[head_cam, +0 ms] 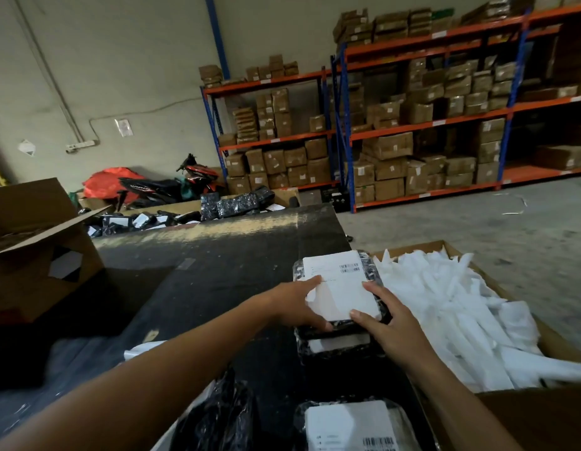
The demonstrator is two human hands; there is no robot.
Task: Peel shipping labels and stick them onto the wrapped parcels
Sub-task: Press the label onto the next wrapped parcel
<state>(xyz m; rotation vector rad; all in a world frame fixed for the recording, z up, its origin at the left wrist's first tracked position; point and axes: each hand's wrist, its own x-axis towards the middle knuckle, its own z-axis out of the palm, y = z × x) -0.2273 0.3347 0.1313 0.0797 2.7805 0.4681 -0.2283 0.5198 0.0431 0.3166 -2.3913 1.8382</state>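
A black-wrapped parcel (377, 271) lies at the right edge of the dark table (217, 271), on top of another wrapped parcel (338, 346). A white shipping label (343, 288) covers its top, barcode at the far end. My left hand (297, 304) presses the label's left edge, fingers spread flat. My right hand (388, 323) presses the label's near right corner and grips the parcel's side. A third wrapped parcel with a label (351, 424) lies nearest me at the bottom.
A cardboard box (452, 247) full of white backing strips (461, 314) stands at right. An open carton (38, 249) sits on the table's left. Labelled black parcels (230, 203) pile behind the table. Crumpled black plastic (217, 418) lies near me. Shelving with boxes (413, 141) lines the wall.
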